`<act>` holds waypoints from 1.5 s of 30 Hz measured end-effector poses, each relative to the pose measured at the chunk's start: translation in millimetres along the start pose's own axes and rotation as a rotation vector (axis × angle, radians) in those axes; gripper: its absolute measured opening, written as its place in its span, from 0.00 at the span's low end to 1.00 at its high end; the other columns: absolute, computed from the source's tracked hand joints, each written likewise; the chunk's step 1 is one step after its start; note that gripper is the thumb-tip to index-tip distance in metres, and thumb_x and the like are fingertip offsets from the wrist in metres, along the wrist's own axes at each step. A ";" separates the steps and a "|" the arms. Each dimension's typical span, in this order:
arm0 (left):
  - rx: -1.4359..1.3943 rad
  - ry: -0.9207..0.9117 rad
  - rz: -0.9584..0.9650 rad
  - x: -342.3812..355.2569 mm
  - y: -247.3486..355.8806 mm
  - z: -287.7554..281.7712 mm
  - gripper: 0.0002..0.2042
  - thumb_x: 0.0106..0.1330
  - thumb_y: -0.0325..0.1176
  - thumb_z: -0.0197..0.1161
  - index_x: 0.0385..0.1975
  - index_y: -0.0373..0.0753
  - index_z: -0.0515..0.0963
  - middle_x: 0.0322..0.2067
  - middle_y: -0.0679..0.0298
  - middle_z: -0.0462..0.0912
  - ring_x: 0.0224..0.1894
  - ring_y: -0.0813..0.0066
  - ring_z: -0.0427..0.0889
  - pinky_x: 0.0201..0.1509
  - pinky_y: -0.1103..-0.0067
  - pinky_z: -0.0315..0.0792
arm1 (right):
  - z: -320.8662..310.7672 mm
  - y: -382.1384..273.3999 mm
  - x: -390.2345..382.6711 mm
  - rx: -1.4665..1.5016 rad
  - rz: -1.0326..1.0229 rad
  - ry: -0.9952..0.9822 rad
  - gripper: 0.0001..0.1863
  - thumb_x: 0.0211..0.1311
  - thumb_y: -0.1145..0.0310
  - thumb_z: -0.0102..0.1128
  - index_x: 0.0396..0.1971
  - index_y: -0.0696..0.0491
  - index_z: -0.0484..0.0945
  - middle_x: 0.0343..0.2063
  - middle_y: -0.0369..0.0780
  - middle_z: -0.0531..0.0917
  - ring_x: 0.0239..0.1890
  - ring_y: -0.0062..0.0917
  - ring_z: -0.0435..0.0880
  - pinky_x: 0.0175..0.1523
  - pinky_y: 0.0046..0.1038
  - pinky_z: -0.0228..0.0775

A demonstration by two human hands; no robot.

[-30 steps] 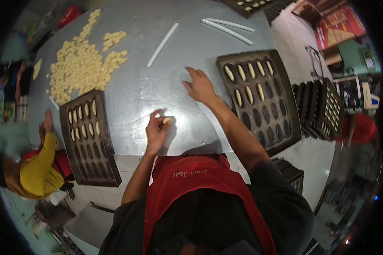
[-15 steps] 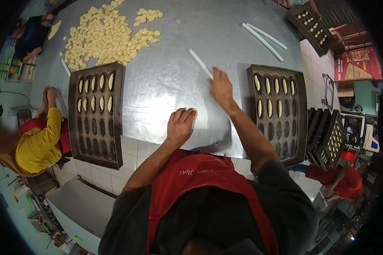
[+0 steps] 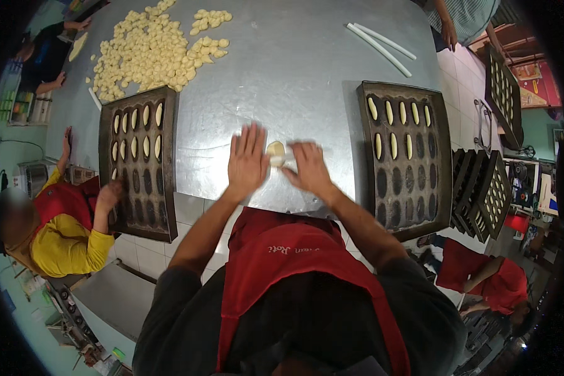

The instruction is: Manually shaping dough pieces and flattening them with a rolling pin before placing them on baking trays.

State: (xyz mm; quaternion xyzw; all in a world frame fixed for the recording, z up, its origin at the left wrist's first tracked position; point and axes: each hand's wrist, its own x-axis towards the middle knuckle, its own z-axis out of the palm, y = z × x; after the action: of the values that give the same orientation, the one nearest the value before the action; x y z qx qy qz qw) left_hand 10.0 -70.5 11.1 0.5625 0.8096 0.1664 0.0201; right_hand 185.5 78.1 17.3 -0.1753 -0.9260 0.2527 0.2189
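My left hand [image 3: 247,160] lies palm down on the metal table, its fingers stretched out. Opposite it, my right hand [image 3: 309,167] is also palm down with fingers extended, a little blurred. In the gap between them sits a small piece of pale dough [image 3: 276,148], partly flattened. A white rolling pin [image 3: 276,161] shows just at the near side of the dough; its ends seem to be hidden under my palms. To the right stands a dark baking tray [image 3: 402,188] with oval hollows, several holding slim dough pieces [image 3: 393,146].
A similar tray [image 3: 170,156] stands on the left, where a co-worker in yellow [image 3: 69,241] has a hand over it. Many dough balls [image 3: 147,53] are heaped at the far left. Two white rods [image 3: 382,47] lie far right. Stacked trays [image 3: 482,194] stand beyond the table.
My right hand has brought the rolling pin down toward me, beside my left hand. My left hand has flattened out and uncovered the dough. The yellow-sleeved co-worker has reached over the left tray.
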 end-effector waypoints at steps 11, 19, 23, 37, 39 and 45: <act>-0.391 -0.359 -0.225 -16.0 54.4 -16.3 0.30 0.73 0.33 0.64 0.73 0.26 0.69 0.72 0.39 0.71 0.74 0.40 0.70 0.78 0.55 0.63 | -6.5 23.3 -1.1 -0.297 0.249 -0.068 0.24 0.60 0.72 0.69 0.58 0.55 0.80 0.57 0.46 0.80 0.61 0.46 0.75 0.62 0.48 0.68; -0.194 -0.118 0.027 -73.8 51.8 -6.0 0.33 0.79 0.38 0.58 0.80 0.30 0.62 0.82 0.47 0.60 0.81 0.41 0.61 0.82 0.51 0.58 | 1.5 -21.4 -49.5 -0.329 -0.155 -0.161 0.29 0.65 0.70 0.62 0.67 0.56 0.78 0.68 0.47 0.76 0.65 0.44 0.74 0.65 0.47 0.66; -0.156 -0.113 0.143 -85.2 49.2 -21.5 0.28 0.79 0.35 0.57 0.77 0.35 0.68 0.77 0.47 0.69 0.77 0.42 0.68 0.79 0.54 0.63 | 11.0 -25.6 -12.1 -0.236 0.026 -0.269 0.10 0.58 0.73 0.64 0.39 0.51 0.90 0.41 0.40 0.89 0.52 0.38 0.81 0.59 0.44 0.67; -0.189 0.192 -0.126 56.8 -167.2 -49.9 0.12 0.66 0.30 0.67 0.47 0.35 0.84 0.45 0.48 0.86 0.50 0.43 0.82 0.58 0.55 0.76 | 52.5 -64.1 51.5 -0.323 0.078 -0.219 0.44 0.71 0.49 0.67 0.77 0.62 0.66 0.78 0.58 0.63 0.79 0.59 0.61 0.81 0.62 0.48; -0.121 0.231 -0.113 113.6 -197.6 -42.7 0.15 0.66 0.30 0.68 0.50 0.34 0.83 0.45 0.46 0.86 0.53 0.43 0.83 0.60 0.54 0.77 | 65.9 -43.8 72.3 -0.255 0.093 -0.068 0.38 0.68 0.52 0.71 0.69 0.60 0.73 0.70 0.55 0.71 0.70 0.56 0.70 0.74 0.59 0.57; 0.246 0.241 -0.316 227.9 -270.1 -52.6 0.16 0.67 0.37 0.71 0.47 0.32 0.84 0.50 0.42 0.83 0.53 0.43 0.82 0.59 0.57 0.77 | 16.2 -67.7 5.6 0.047 0.090 -0.124 0.29 0.63 0.61 0.74 0.61 0.59 0.78 0.57 0.51 0.79 0.60 0.50 0.76 0.67 0.50 0.69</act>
State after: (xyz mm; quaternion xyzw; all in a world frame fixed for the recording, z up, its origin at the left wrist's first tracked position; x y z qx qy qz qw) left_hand -329.3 41.4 17.1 0.4030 0.8983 0.1275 -0.1198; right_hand 158.2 19.3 43.4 -0.1956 -0.9228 0.2942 0.1537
